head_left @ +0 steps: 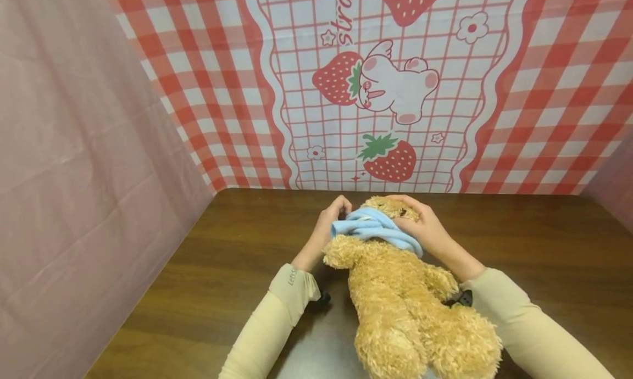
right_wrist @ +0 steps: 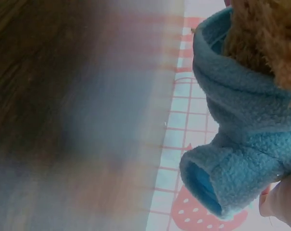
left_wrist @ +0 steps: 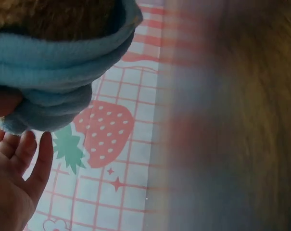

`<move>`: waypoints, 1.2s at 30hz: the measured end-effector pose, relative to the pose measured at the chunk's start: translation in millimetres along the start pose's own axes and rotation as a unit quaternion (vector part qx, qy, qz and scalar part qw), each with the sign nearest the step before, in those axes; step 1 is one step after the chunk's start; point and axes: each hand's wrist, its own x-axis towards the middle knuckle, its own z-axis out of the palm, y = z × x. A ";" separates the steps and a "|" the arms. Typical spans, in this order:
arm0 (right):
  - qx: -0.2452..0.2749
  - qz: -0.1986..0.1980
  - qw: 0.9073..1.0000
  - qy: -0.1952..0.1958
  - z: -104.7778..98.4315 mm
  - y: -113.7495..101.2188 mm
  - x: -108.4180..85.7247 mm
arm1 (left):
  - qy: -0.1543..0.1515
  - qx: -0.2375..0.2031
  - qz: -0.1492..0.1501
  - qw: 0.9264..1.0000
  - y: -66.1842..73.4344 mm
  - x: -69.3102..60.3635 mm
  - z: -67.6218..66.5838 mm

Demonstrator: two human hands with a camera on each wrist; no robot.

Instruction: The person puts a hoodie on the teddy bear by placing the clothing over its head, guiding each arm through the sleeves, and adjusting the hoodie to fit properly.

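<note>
A golden-brown plush bear lies on its back, legs toward the camera, with a light-blue fleece garment bunched around its neck and lower head. My left hand is at the left side of the fleece; in the left wrist view its fingers bend up to the underside of the blue fabric. My right hand curls round the right side of the bear's head, thumb by the fleece. The right wrist view shows a tube-like blue opening hanging near fingers at the edge.
The brown wooden table extends to both sides. A red-and-white checked cloth with strawberries hangs behind it, and a pink curtain at the left. Small dark objects show by both sleeves.
</note>
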 end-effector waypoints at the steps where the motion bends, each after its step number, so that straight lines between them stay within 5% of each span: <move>1: -0.010 -0.004 1.000 0.005 0.2 -0.1 0.3 | 0.013 0.010 -0.001 1.000 0.2 0.3 1.2; 5: -0.048 -0.020 0.999 0.013 1.5 0.3 0.8 | 0.036 0.034 -0.003 0.999 0.0 0.3 4.0; 8: -0.071 -0.017 0.997 0.014 0.9 3.0 0.8 | 0.026 0.033 0.015 0.999 -1.1 -0.8 4.8; 12: -0.089 0.004 0.996 0.015 -2.3 7.0 -0.1 | -0.024 -0.015 0.034 0.999 -0.5 -2.9 3.0; 18: -0.085 0.042 0.995 0.026 -6.3 6.6 -1.7 | -0.115 -0.081 0.017 0.990 22.7 -4.8 -14.0; 20: -0.084 0.046 0.995 0.027 -7.3 6.7 -1.8 | -0.153 -0.083 -0.007 0.985 26.4 -4.2 -18.7; 24: -0.091 0.057 0.994 0.007 -9.1 8.6 -1.6 | -0.202 -0.070 -0.085 0.973 12.7 -2.5 -18.6; 28: -0.100 0.062 0.992 -0.034 -8.3 12.1 -1.5 | -0.187 -0.087 -0.152 0.967 3.8 -1.7 -13.7; 31: -0.108 0.054 0.991 -0.049 -7.6 12.2 -0.9 | -0.178 -0.095 -0.190 0.961 20.3 -1.6 -15.4; 36: -0.134 0.054 0.987 -0.064 -5.1 3.6 3.9 | -0.196 0.022 -0.230 0.953 38.2 -0.1 -8.8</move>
